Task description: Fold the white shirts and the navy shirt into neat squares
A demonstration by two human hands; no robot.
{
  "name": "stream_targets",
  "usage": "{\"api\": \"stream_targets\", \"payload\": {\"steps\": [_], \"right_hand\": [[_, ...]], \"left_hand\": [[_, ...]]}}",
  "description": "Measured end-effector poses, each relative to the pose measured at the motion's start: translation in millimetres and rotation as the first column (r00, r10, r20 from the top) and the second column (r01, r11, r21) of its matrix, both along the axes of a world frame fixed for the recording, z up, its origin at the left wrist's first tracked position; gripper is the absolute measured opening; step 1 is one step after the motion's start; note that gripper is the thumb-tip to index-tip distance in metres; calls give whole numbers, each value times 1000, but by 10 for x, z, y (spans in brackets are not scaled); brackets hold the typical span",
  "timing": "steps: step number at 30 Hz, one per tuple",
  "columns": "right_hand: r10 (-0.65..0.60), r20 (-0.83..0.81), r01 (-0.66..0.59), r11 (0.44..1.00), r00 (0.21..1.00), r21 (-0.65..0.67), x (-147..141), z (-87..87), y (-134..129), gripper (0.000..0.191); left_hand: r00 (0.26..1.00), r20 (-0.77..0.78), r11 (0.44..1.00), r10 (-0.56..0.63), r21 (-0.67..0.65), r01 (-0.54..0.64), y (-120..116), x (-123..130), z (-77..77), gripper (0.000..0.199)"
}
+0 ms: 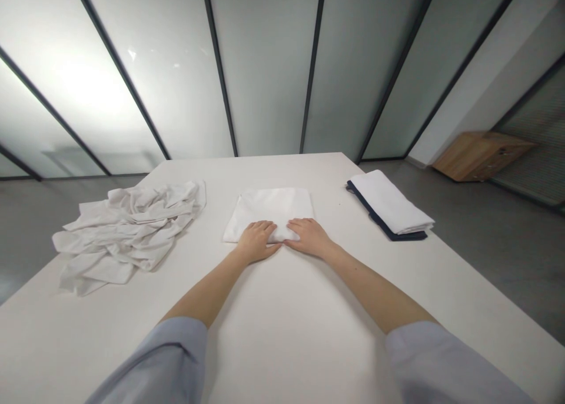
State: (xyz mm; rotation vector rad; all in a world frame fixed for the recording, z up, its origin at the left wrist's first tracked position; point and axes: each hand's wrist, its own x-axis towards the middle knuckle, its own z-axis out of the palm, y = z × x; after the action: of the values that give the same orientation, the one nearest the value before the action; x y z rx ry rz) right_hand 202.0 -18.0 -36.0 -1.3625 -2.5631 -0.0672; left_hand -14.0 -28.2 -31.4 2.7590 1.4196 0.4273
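Observation:
A folded white cloth (pixel 273 204) lies flat on the table in front of me, roughly rectangular with a few soft creases. On its near left part rests my left hand (pixel 258 239), palm down, fingers stretched over the fabric. My right hand (pixel 309 236) lies the same way on the near right part. Both thumbs point inward along the cloth's near edge, their tips almost meeting. Neither hand lifts the fabric; the palms hide its front corners in part.
A crumpled heap of white cloth (pixel 136 227) spreads over the left of the white table (pixel 282 333). At the right edge, a folded white cloth (pixel 391 201) lies on a folded dark blue one (pixel 408 237). A wooden cabinet (pixel 481 154) stands beyond, near frosted glass panels (pixel 269 69).

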Motion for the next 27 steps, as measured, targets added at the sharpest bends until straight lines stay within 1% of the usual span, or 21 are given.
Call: {"api": "stream_targets", "payload": {"steps": [4, 7, 9, 13, 18, 20, 23, 27], "right_hand": [[-1, -5, 1, 1000, 1000, 11, -2, 14, 12, 40], [-4, 4, 4, 1000, 1000, 2, 2, 29, 20, 36], [-8, 11, 8, 1000, 1000, 5, 7, 37, 14, 38], [-21, 36, 20, 1000, 999, 3, 1, 63, -25, 47], [-56, 65, 58, 998, 996, -18, -69, 94, -67, 40], [-72, 71, 73, 997, 995, -18, -85, 89, -62, 43], [-87, 85, 90, 995, 993, -33, -56, 67, -33, 49], [-133, 93, 137, 990, 987, -41, 72, 37, 21, 55]], "left_hand": [[995, -61, 996, 82, -30, -84, 22, 28, -8, 53], [988, -89, 989, 130, -52, -135, 58, 9, 1, 55], [986, -90, 988, 144, -50, -148, 73, -12, 12, 52], [983, -86, 985, 163, -33, -167, 85, -45, 31, 44], [977, -101, 981, 187, -38, -191, 76, -3, 49, 34], [976, -109, 980, 187, -47, -193, 68, 25, 51, 32], [978, -109, 981, 177, -65, -185, 68, 31, 43, 39], [975, -122, 978, 187, -68, -196, 99, -39, 27, 52]]}}
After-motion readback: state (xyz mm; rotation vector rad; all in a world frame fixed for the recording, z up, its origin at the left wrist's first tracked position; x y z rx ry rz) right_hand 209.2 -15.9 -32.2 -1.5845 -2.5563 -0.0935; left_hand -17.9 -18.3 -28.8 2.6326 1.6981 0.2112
